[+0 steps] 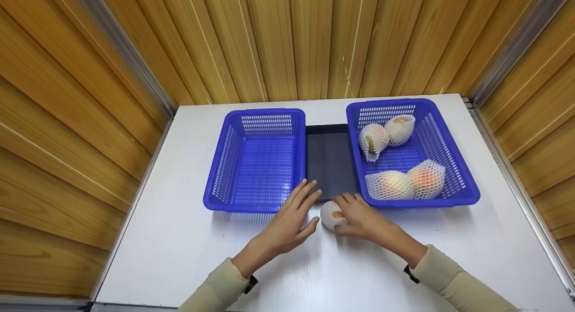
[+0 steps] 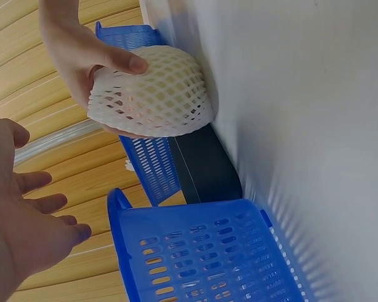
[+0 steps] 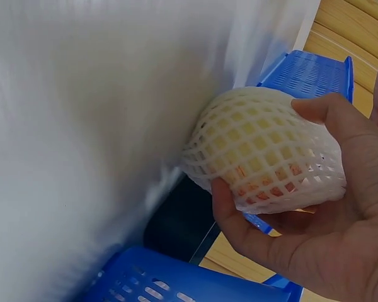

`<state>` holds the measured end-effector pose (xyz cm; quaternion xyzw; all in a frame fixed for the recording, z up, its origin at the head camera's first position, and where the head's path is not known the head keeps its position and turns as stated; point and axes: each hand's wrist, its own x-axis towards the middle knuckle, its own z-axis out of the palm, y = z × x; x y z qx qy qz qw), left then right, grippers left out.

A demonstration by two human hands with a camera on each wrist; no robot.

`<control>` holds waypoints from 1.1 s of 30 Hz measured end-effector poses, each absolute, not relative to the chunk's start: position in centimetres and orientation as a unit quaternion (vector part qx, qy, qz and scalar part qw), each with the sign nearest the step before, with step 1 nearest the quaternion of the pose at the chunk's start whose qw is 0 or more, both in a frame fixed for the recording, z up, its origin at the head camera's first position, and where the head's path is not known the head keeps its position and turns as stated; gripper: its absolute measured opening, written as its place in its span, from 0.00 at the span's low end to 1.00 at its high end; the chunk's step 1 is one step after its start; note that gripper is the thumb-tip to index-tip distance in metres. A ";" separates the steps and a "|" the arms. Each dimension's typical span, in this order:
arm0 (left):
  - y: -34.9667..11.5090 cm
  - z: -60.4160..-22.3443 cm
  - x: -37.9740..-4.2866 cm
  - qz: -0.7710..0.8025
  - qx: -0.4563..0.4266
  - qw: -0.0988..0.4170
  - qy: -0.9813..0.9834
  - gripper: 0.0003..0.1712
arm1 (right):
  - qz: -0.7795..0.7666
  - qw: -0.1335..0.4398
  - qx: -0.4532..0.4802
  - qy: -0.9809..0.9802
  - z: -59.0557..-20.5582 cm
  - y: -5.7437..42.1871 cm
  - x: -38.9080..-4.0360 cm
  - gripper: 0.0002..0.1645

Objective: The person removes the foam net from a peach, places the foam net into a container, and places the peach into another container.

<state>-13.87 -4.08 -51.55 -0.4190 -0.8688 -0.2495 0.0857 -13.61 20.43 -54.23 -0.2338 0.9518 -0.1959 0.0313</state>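
My right hand (image 1: 363,218) grips a round yellow-and-red fruit (image 1: 331,214) in a white foam net, at the table's front middle. In the right wrist view the thumb and fingers curl round the netted fruit (image 3: 258,148), which is at the table surface; whether it touches is unclear. Just left of it, my left hand (image 1: 289,222) has its fingers extended and holds nothing; it is apart from the fruit. The left wrist view shows those spread fingers beside the netted fruit (image 2: 154,94). The fruit's exact kind is hidden by the net.
A blue basket (image 1: 209,186) stands at the left, another blue basket (image 1: 467,186) at the right with several netted fruits (image 1: 388,185) inside. Between them lies a black tray (image 1: 330,164). All rest on a white table (image 1: 170,240) enclosed by wood-look walls (image 1: 269,42).
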 end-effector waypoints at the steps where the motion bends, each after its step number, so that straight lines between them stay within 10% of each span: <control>1: -4.1 -51.6 -13.8 -0.252 -0.419 0.084 -0.868 0.34 | -0.194 0.032 -0.233 0.952 -54.3 20.4 -13.6 0.44; 33: -5.0 -51.7 -13.1 -0.277 -0.417 0.078 -0.862 0.33 | -0.210 0.041 -0.246 0.945 -53.9 19.3 -13.6 0.38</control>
